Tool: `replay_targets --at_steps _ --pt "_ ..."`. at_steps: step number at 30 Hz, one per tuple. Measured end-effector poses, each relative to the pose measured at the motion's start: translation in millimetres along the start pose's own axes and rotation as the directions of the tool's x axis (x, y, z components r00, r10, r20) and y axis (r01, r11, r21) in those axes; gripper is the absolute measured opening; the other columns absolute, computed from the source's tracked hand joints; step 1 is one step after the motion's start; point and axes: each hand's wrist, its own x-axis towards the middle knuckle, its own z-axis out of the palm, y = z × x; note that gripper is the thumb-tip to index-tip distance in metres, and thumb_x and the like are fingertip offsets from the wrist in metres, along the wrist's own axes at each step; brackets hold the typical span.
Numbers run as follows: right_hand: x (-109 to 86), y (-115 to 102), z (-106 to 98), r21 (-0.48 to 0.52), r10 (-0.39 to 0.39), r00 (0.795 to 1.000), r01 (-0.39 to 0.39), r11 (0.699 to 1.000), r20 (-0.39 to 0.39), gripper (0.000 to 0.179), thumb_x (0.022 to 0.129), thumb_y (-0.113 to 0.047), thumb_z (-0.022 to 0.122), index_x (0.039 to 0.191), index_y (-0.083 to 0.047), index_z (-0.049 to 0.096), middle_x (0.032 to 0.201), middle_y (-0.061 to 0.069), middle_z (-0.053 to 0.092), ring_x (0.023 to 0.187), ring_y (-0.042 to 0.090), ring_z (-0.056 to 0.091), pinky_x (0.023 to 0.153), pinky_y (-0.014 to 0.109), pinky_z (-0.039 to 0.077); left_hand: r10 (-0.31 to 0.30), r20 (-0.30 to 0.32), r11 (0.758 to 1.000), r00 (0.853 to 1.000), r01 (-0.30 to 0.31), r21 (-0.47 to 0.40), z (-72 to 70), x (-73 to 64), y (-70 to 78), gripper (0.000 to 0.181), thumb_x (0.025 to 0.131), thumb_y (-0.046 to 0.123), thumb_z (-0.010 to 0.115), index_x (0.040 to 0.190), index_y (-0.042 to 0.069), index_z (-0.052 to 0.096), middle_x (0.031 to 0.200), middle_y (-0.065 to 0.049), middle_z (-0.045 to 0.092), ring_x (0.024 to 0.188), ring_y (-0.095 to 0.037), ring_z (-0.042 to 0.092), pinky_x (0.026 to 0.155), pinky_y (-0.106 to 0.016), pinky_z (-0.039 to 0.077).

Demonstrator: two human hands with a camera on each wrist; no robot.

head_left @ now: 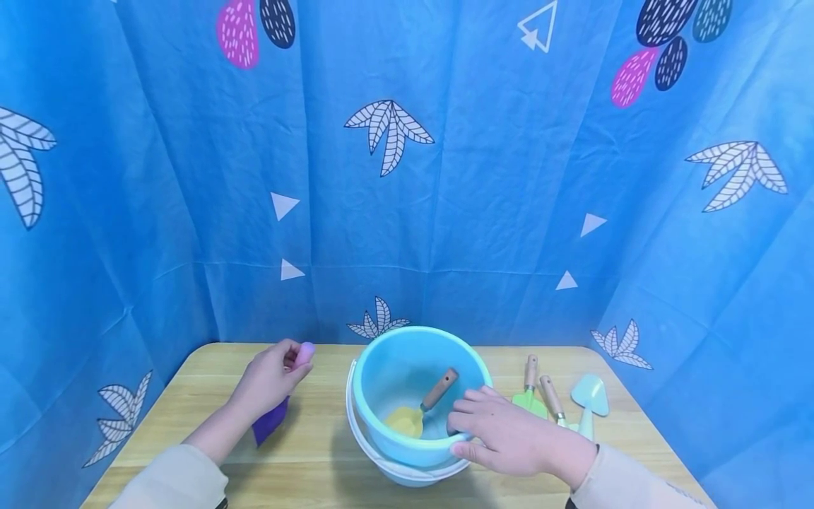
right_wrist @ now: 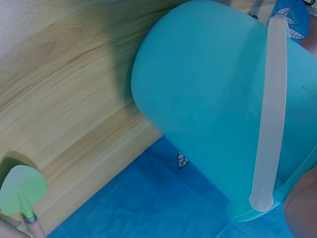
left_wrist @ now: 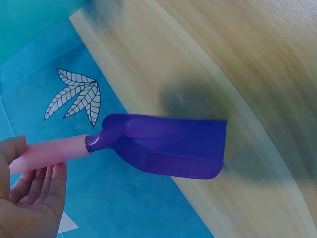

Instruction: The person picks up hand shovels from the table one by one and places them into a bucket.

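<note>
In the head view my left hand [head_left: 272,376] pinches the pink handle [head_left: 305,353] of a toy shovel, left of the bucket. The left wrist view shows the shovel's flat purple blade [left_wrist: 168,146] above the table, with thumb and fingers around the pink handle. My right hand [head_left: 509,433] grips the near right rim of a light blue bucket [head_left: 420,452], the fingers over the inside and the thumb outside. Inside the bucket lies a yellow shovel [head_left: 407,420] with a wooden handle. The bucket's white carry handle [right_wrist: 271,114] hangs down its side.
Right of the bucket, on the wooden table [head_left: 318,452], lie a green tool [head_left: 530,403] with a wooden handle, another wooden-handled tool [head_left: 552,399] and a mint-green scoop [head_left: 590,396]. Blue patterned cloth [head_left: 394,233] hangs behind the table and at both sides.
</note>
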Motion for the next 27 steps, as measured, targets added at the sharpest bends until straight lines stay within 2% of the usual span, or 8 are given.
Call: replay_targets --at_steps 6,13,27 --pt "0.5 -1.0 -0.7 0.005 -0.002 1.000 0.002 1.000 0.002 0.013 0.106 -0.036 0.046 0.102 -0.031 0.057 0.091 -0.021 0.046 0.088 0.002 0.039 0.081 0.024 0.035 0.003 -0.024 0.999 1.000 -0.004 -0.036 -3.1 -0.4 0.7 0.029 0.094 0.022 0.072 0.112 0.002 0.062 0.100 -0.009 0.068 0.092 -0.026 0.067 0.075 -0.039 0.056" --pt "0.5 -2.4 -1.3 0.000 0.004 1.000 -0.004 1.000 0.004 0.014 0.106 -0.037 0.045 0.101 -0.030 0.056 0.091 -0.020 0.046 0.088 0.002 0.039 0.081 0.025 0.035 0.011 -0.046 0.998 0.999 -0.014 -0.056 -6.2 -2.0 5.5 0.027 0.093 0.022 0.072 0.110 0.003 0.062 0.101 -0.010 0.069 0.097 -0.031 0.066 0.081 -0.044 0.056" --pt "-0.2 -3.1 -2.1 0.006 0.003 1.000 -0.004 1.000 0.007 0.013 0.107 -0.036 0.046 0.102 -0.030 0.056 0.091 -0.020 0.045 0.087 0.002 0.038 0.080 0.025 0.035 -0.039 -0.022 0.991 0.999 0.036 -0.128 -6.6 -2.7 15.0 0.032 0.096 0.029 0.070 0.113 0.004 0.059 0.105 -0.010 0.067 0.104 -0.031 0.064 0.084 -0.043 0.056"
